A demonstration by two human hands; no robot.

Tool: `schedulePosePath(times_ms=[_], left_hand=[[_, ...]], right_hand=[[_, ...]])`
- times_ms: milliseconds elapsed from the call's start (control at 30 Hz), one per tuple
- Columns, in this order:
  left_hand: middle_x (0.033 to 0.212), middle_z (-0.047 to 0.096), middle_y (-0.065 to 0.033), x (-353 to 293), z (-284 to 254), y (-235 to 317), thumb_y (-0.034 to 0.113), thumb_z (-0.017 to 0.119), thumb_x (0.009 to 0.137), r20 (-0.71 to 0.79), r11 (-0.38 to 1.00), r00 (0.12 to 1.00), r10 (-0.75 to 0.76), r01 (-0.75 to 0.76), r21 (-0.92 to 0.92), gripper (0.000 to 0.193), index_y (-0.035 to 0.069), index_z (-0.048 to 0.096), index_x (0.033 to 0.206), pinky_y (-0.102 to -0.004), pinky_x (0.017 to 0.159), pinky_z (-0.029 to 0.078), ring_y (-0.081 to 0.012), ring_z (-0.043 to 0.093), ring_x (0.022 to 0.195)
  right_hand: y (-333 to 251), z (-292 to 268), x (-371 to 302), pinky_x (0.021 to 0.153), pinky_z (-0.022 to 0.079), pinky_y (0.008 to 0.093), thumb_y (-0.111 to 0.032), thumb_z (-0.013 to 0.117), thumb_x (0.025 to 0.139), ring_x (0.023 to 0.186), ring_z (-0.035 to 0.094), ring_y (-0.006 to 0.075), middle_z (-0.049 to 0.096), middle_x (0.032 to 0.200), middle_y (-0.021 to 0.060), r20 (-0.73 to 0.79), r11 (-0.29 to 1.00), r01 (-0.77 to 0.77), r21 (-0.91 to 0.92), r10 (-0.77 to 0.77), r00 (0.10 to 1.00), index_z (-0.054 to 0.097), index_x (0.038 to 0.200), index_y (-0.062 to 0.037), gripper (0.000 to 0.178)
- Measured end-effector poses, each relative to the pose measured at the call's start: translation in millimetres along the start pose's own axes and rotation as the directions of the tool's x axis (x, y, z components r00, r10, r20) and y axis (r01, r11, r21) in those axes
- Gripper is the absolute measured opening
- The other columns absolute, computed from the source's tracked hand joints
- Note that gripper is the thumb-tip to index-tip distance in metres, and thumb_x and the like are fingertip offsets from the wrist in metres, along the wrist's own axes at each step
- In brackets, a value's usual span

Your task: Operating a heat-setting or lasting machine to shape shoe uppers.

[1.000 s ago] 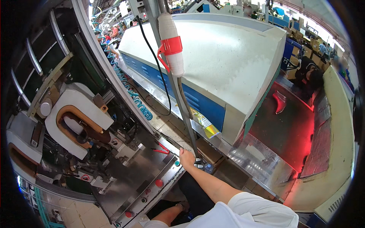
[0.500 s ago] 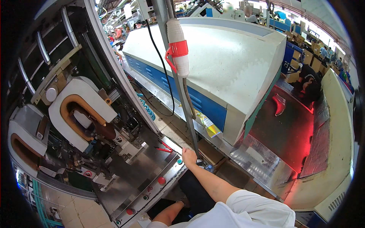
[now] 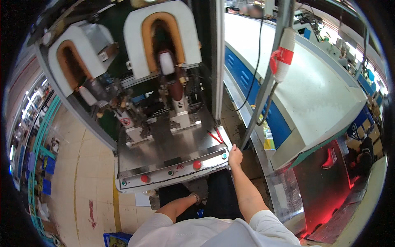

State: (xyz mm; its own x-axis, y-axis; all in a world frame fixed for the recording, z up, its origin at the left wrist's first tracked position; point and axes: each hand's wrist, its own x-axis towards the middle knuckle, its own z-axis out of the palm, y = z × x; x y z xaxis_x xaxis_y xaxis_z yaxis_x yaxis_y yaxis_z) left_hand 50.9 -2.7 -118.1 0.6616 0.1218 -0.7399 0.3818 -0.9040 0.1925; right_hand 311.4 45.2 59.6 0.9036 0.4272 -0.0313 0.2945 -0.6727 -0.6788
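My right hand [image 3: 235,157] is closed at the right corner of the machine's front panel [image 3: 183,173], right beside a green button [image 3: 224,156]. A white strip shows just above its fingers; whether they grip it is unclear. My left hand [image 3: 195,198] rests low by my legs, its fingers mostly hidden. Red-handled pliers [image 3: 216,136] lie on the metal deck [image 3: 160,148] beyond the right hand. Red buttons [image 3: 197,165] sit along the panel. A dark brown shoe upper [image 3: 177,89] stands at the right station, under a white horseshoe-shaped head with a tan pad [image 3: 158,18].
A second horseshoe-shaped head [image 3: 68,53] stands at left. A metal post [image 3: 263,94] carries a red-and-white plug connector [image 3: 284,55]. To the right is a long white-and-blue machine [image 3: 321,78], with a red-lit belt [image 3: 325,187] holding a shoe piece [image 3: 329,158]. Someone in dark clothes [image 3: 364,154] is beyond.
My view has turned left, so the two-station machine now stands near the middle and the red-lit belt lies farther right. My right hand stays by the panel's corner; my left hand stays low.
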Motion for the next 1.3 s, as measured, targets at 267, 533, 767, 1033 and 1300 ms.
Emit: schedulePosePath(times_ms=[267,533,767,1033,1300], left_hand=[[0.111,0.059,-0.0158,-110.5,-47.9,17.4,0.023,0.052,0.082,-0.248,0.871,0.969,-0.025,-0.1,-0.48,0.039,0.007,0.053,0.117,-0.0356,0.088,0.044,-0.0286,0.056,0.102],[0.112,0.057,-0.0074,-251.8,-135.7,34.4,0.019,0.051,0.089,-0.614,0.549,0.788,0.043,-0.532,-0.645,0.032,0.004,0.051,0.117,-0.0295,0.089,0.042,-0.0152,0.054,0.102],[0.096,0.061,-0.0072,-337.6,-236.6,48.5,0.004,0.053,0.083,-0.89,0.666,0.004,-0.455,-0.662,-0.343,0.015,0.005,0.059,0.096,-0.0297,0.08,0.045,-0.0184,0.059,0.09],[0.127,0.041,-0.0159,-331.3,-286.6,57.8,0.005,0.06,0.074,-0.849,0.915,-0.422,-0.318,-0.372,-0.157,0.044,0.007,0.049,0.117,-0.0443,0.098,0.03,-0.034,0.037,0.119],[0.142,0.012,-0.0257,-304.2,-311.3,89.2,0.009,0.075,0.061,-0.767,0.931,-0.558,-0.317,-0.339,-0.139,0.098,0.004,0.013,0.137,-0.0521,0.105,0.015,-0.0421,0.014,0.131]], right_hand=[[46.6,-9.6,10.0,0.08,0.041,0.0467,-0.039,0.042,0.089,0.09,0.055,0.04,0.058,0.097,0.0231,-0.021,0.981,0.028,0.193,-0.024,0.999,0.056,0.099,0.0001,0.043],[-106.9,-142.0,-53.4,0.079,0.042,0.0241,-0.003,0.053,0.083,0.087,0.054,0.0121,0.059,0.093,0.0049,-0.255,0.455,0.507,0.732,-0.506,0.824,0.057,0.097,0.0013,0.015],[-278.5,-255.4,-110.4,0.084,0.042,0.0341,-0.004,0.061,0.073,0.097,0.054,0.0279,0.055,0.107,0.014,-0.488,-0.007,0.965,0.261,-0.864,0.126,0.056,0.105,-0.0037,0.032],[-313.4,-253.8,-97.9,0.071,0.038,0.0314,-0.009,0.061,0.073,0.078,0.055,0.0185,0.061,0.082,0.0013,-0.4,-0.133,0.943,-0.305,-0.881,-0.253,0.064,0.086,-0.0117,0.014],[-246.5,-282.4,-176.8,0.073,0.035,0.0299,-0.006,0.064,0.067,0.076,0.055,0.0168,0.061,0.086,0.0007,-0.529,-0.077,0.98,-0.185,-0.832,-0.166,0.064,0.085,-0.0099,0.019]])
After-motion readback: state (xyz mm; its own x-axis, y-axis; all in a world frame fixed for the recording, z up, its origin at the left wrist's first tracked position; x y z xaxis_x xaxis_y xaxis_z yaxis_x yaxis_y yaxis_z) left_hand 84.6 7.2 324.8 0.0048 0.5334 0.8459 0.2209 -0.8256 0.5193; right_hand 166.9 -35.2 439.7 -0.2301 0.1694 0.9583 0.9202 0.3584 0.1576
